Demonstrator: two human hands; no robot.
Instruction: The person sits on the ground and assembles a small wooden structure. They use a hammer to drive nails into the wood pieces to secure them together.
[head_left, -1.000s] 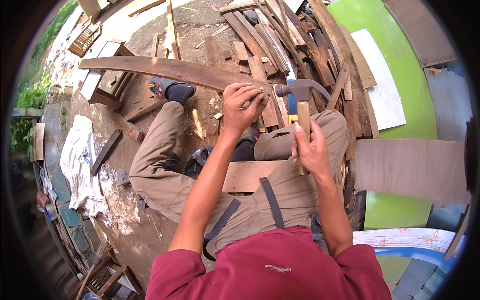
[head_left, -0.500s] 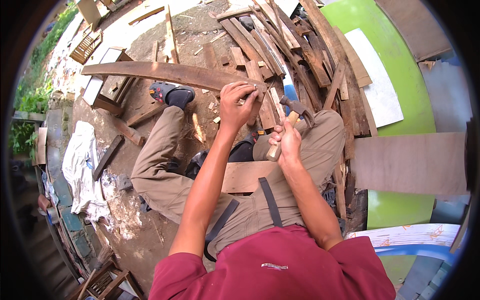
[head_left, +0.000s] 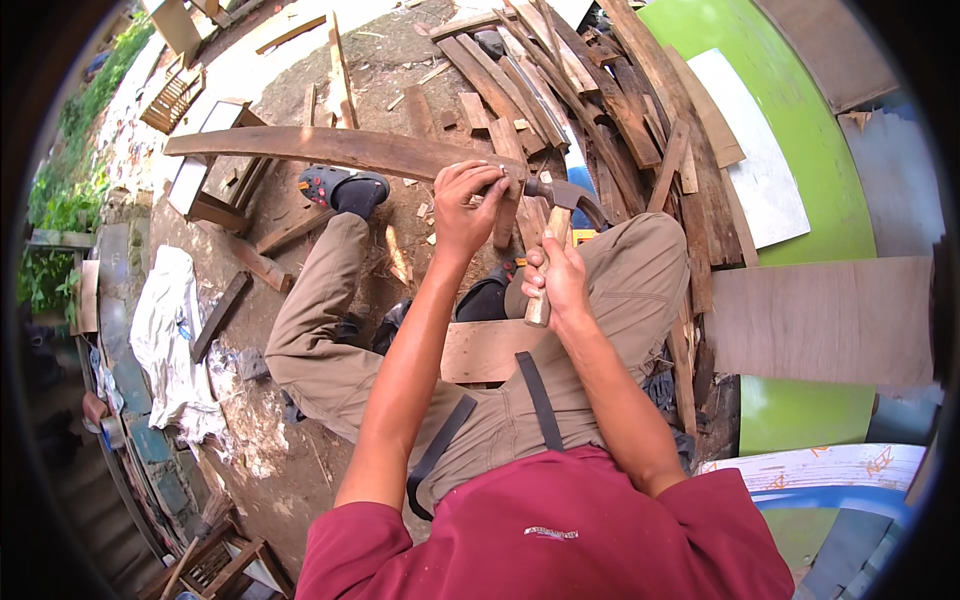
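Observation:
My right hand [head_left: 562, 272] is wrapped round the wooden handle of a claw hammer [head_left: 563, 194]. The hammer's striking face is close beside the right end of a long brown plank [head_left: 330, 148]; whether they touch is hard to tell. At that same end, my left hand [head_left: 467, 207] rests against the plank, thumb and fingers pinched together. Whatever small thing sits between those fingertips is too small to name. The plank stretches away to the left, and its far end is over a wooden frame with a white panel [head_left: 188, 182].
Loose boards lie piled [head_left: 620, 120] ahead and to the right. Green sheet [head_left: 800, 110] and a plywood piece [head_left: 820, 322] lie at the right. White cloth [head_left: 165, 340] is on the ground at left. My bent legs and a dark clog [head_left: 343, 188] lie below the plank.
The hammer has swung left and slightly up, its head now close to the plank's end by my left fingers. My left hand and the plank have barely shifted.

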